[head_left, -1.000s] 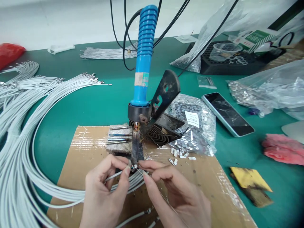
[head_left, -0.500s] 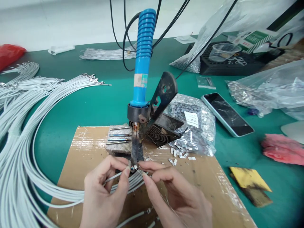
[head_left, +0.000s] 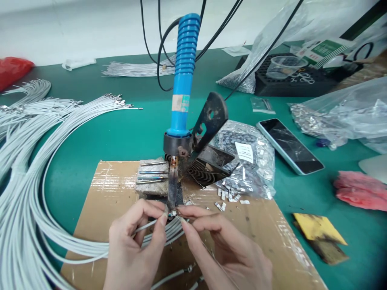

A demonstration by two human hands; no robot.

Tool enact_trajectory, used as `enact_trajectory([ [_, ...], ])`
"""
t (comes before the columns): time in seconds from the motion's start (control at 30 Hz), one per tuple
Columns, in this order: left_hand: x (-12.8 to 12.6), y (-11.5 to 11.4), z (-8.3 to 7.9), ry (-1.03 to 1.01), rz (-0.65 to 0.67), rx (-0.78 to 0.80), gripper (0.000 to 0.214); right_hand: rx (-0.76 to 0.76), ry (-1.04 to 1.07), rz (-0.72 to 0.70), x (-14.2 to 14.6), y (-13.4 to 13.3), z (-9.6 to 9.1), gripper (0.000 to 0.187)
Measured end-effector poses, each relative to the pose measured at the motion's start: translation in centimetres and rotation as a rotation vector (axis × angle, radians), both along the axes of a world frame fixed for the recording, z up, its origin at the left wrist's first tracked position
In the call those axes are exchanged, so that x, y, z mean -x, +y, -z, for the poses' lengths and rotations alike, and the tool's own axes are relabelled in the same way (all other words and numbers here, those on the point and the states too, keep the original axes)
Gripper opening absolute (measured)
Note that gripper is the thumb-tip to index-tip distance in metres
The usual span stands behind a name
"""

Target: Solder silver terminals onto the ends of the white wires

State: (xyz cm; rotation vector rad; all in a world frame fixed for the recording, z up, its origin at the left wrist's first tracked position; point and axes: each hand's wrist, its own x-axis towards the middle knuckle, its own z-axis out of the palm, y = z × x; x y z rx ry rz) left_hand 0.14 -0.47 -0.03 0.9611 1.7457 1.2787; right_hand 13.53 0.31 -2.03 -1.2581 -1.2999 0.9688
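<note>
A blue-handled soldering iron (head_left: pixel 184 72) stands upright in a black holder, tip down, between my fingertips. My left hand (head_left: pixel 137 239) is closed in a pinch on a white cable (head_left: pixel 145 226), whose end is at the iron's tip. My right hand (head_left: pixel 222 241) pinches a thin solder wire (head_left: pixel 213 254) that runs back under the palm and reaches toward the same spot. A small shiny metal piece (head_left: pixel 173 213) shows right under the tip; its contact with the cable is too small to make out. More white cables curve behind and below my fingers.
Under my hands lies a cardboard sheet (head_left: pixel 111 189). Bundled white cables (head_left: pixel 33 193) fill the left side. Small metal pieces (head_left: pixel 222 206) lie by a plastic bag of parts (head_left: pixel 256 161). A phone (head_left: pixel 292 145), yellow sponge (head_left: pixel 320 227) and pink cloth (head_left: pixel 359 189) are at right.
Both hands keep their pinches at the iron's tip, with almost no movement. The whole view has shifted very slightly.
</note>
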Motion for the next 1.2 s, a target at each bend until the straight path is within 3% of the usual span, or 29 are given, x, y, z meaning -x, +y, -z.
enact_trajectory([
  [0.17,0.11,-0.02,0.12,0.022,0.019,-0.016,0.013,0.048,0.045,0.044,0.38,-0.15,-0.15,0.017],
  [0.87,0.14,-0.12,0.16,-0.051,0.017,-0.066,0.012,-0.071,0.043,0.027,0.58,0.0,0.24,0.016],
  [1.2,0.01,0.04,0.06,-0.102,0.016,-0.024,0.013,-0.003,0.046,0.013,0.81,-0.44,0.28,0.018],
])
